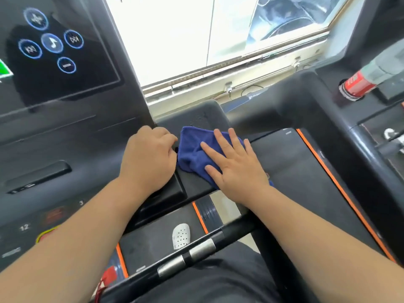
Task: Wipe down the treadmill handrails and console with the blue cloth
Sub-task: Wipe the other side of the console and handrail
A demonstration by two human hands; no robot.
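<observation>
Blue cloth (192,153) lies pressed beneath the flat right grip (237,171).

Looks like a gym or fitness room: treadmill console (54,132) with lit media buttons (52,43), orange-edged running belt (153,237) underfoot, handrail (229,234) with metal grip plates, a neighbouring treadmill (295,171) close alongside with a bottle (358,84) in its cup holder, and a wide window (185,36) ahead

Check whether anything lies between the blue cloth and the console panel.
Yes: the left hand, fingers curled, rests right beside the blue cloth, between it and the console; the right hand presses the cloth flat.
</observation>
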